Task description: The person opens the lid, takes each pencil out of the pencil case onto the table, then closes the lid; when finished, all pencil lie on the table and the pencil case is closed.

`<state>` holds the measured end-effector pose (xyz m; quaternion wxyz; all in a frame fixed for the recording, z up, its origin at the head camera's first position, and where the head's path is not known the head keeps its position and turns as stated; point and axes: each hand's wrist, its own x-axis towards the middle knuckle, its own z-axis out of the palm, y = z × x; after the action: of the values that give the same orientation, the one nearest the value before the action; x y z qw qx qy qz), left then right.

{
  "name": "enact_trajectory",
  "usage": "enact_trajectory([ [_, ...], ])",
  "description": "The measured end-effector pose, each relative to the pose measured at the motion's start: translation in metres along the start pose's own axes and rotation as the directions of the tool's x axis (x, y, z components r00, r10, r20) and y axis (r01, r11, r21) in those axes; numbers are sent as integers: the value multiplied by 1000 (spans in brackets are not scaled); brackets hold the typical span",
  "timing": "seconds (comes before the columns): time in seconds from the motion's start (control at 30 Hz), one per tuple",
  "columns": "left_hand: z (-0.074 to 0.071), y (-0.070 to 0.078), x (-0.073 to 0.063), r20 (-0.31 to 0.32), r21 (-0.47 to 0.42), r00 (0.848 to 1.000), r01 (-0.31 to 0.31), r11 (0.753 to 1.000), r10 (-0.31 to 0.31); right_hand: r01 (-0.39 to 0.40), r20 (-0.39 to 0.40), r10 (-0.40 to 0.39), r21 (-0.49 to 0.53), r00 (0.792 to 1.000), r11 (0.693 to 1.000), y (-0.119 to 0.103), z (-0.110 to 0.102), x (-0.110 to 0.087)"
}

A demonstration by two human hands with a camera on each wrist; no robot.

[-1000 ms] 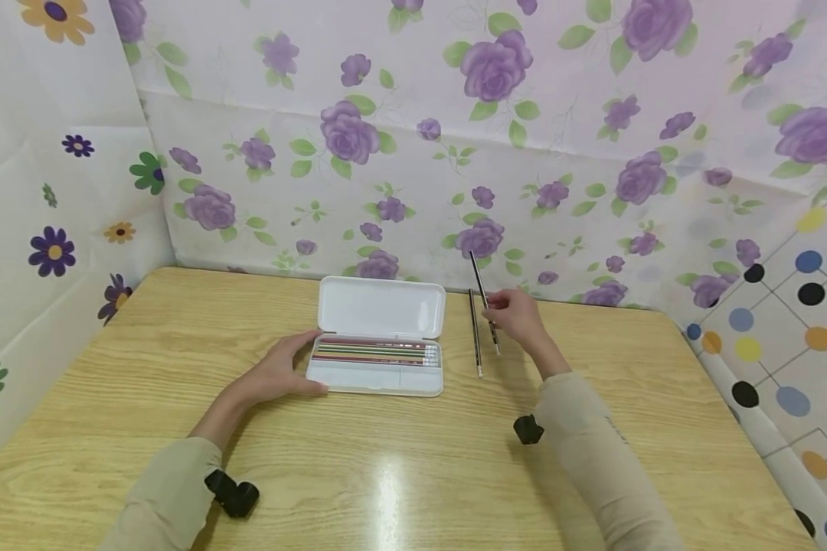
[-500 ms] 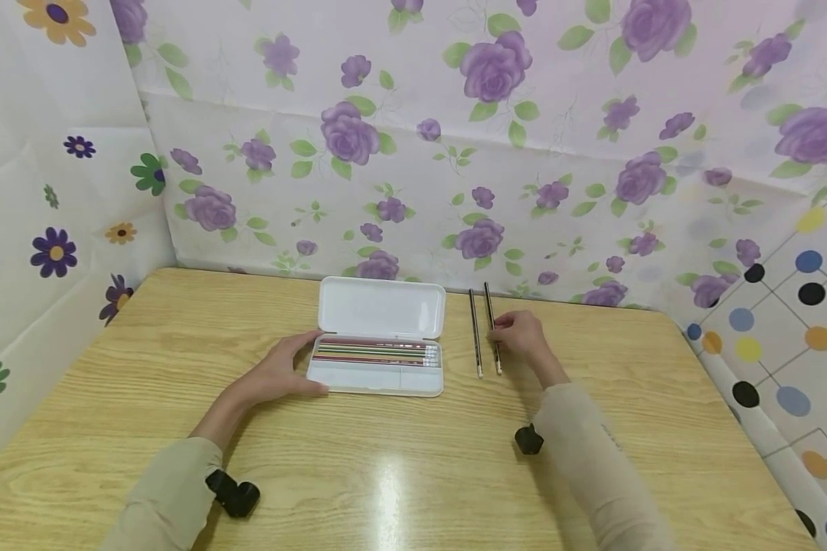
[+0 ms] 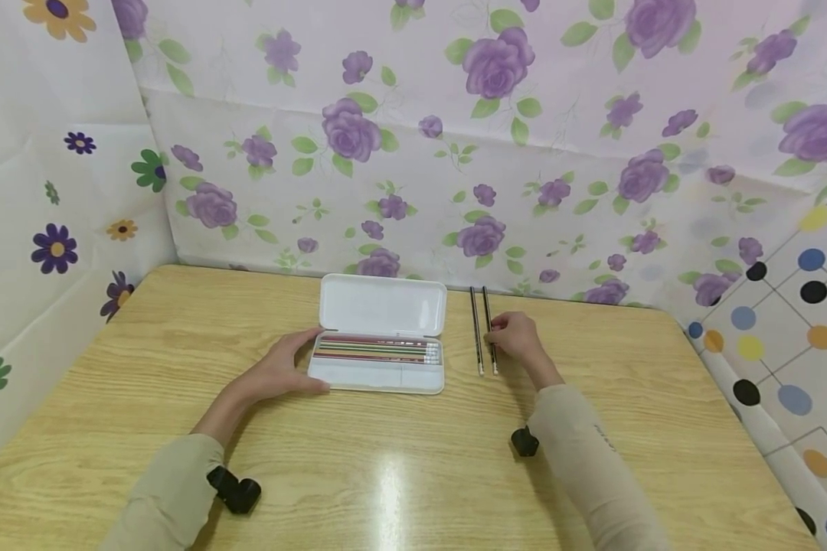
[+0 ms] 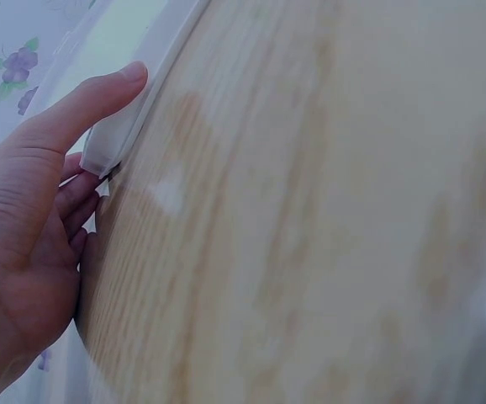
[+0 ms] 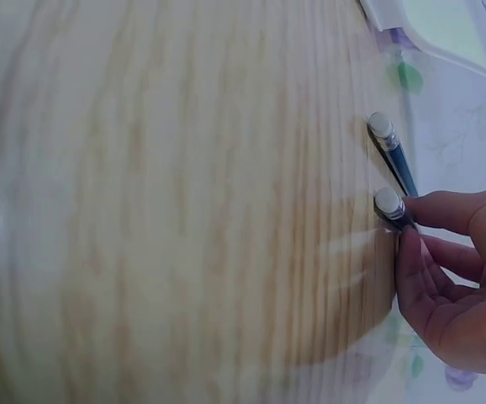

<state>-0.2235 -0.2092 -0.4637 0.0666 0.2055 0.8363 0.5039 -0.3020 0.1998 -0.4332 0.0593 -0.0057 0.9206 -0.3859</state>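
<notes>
A white pencil case (image 3: 375,378) lies with its lid raised on the table, several striped pencils (image 3: 379,351) side by side in its rear compartment. My left hand (image 3: 276,373) holds the case's left end, thumb along the front corner and fingers round the back; the left wrist view shows the thumb (image 4: 100,101) over the case's edge. To the right of the case, a dark pencil (image 3: 476,329) lies on the wood. Beside it, my right hand (image 3: 520,338) pinches a second dark pencil (image 3: 487,306), roughly parallel to the first. Both white eraser ends point toward me.
The wooden table (image 3: 358,467) ends at the back against a flowered wall sheet (image 3: 413,191). A dotted sheet (image 3: 792,367) hangs at the right, another flowered one (image 3: 55,191) at the left. Each sleeve carries a black wrist camera (image 3: 234,490).
My right hand has lowered the second dark pencil to the table and shifted it slightly left, beside the first one. The left hand and the case have stayed in place.
</notes>
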Motion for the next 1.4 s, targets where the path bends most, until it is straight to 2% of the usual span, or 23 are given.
enact_trajectory([
  [0.27, 0, 2, 1, -2, -5, 1000, 3, 1000, -3, -1, 13, 0, 8, 1000, 1000, -3, -1, -1],
  [0.53, 0, -1, 0, 5, -11, 1000, -11, 1000, 11, 20, 13, -20, -40, 1000, 999, -2, -5, -3],
  [0.63, 0, -2, 1, 4, -10, 1000, -8, 1000, 8, 40, 1, -40, -49, 999, 998, -5, -6, -5],
  [0.8, 0, -2, 0, 3, -9, 1000, 1, 1000, -1, 124, -42, -126, -51, 991, 991, -20, -5, -10],
  [0.93, 0, -2, 0, 5, -9, 1000, 4, 1000, -4, 224, -52, -226, -54, 973, 973, -36, 0, -15],
  [1.1, 0, -2, 0, 4, -4, 1000, 6, 1000, -6, 331, -15, -332, -60, 943, 942, -57, 10, -23],
  [1.2, 0, -2, 0, 4, 1, 1000, -2, 1000, 2, 389, 38, -388, -67, 921, 919, -66, 18, -27],
  [1.4, 0, 3, -1, -3, -4, 1000, -6, 1000, 6, 480, 205, -457, -76, 865, 874, -81, 35, -33],
])
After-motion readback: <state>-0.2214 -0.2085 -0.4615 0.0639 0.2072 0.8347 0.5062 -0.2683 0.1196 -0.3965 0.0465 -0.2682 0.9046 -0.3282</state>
